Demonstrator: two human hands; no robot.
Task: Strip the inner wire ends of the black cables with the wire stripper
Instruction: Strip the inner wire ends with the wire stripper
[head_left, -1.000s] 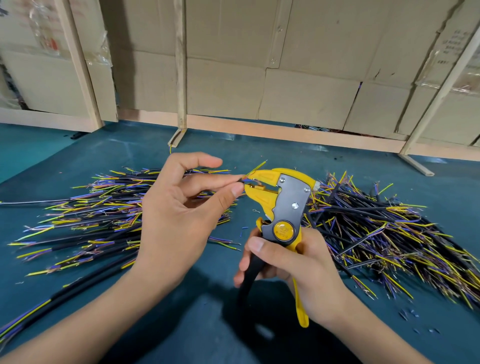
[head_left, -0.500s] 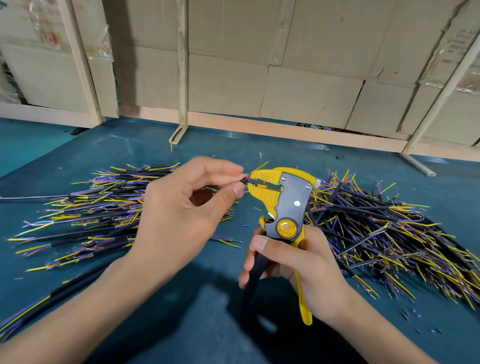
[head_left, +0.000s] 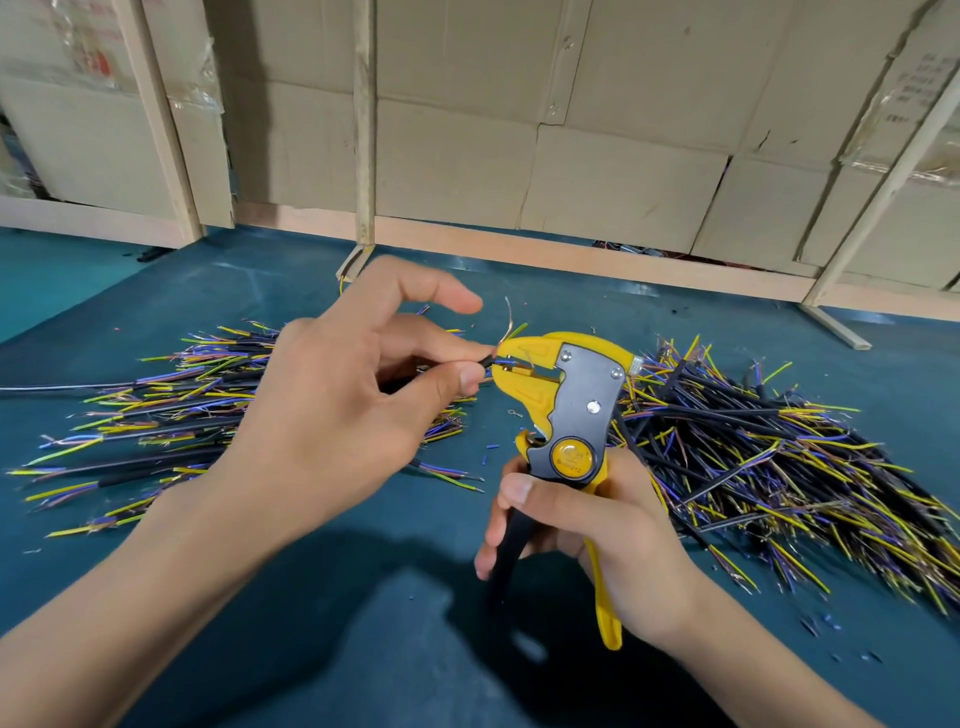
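Stacked brown cardboard cartons (head_left: 613, 171) braced by pale wooden battens (head_left: 363, 119) wall off the far side of a matte teal work surface (head_left: 322, 623).

On the surface, one loose heap of black-sheathed cable lengths with yellow, blue and purple inner wires (head_left: 171, 415) lies to the left, and a denser, more tangled heap of the same cables (head_left: 779, 457) lies to the right, many ends showing frayed coppery strands. Tiny offcuts of blue insulation (head_left: 491, 447) speckle the surface between the heaps.

The left hand (head_left: 332, 415) pinches a short black cable (head_left: 485, 362) between thumb and curled fingers, with the index finger lifted straight and free. The cable lies roughly level, its long axis running left to right, its blue inner wire pointing right into the mouth of the yellow and grey plastic wire stripper (head_left: 566, 400). One bare coppery strand curls upward just above the beak.

The right hand (head_left: 587, 540) is wrapped closed around the stripper's black and yellow handles, holding the tool upright with its beak facing left.

Compared with half a second ago, the left index finger has lifted off the cable, and the cable end now sits in the beak rather than at its tip.
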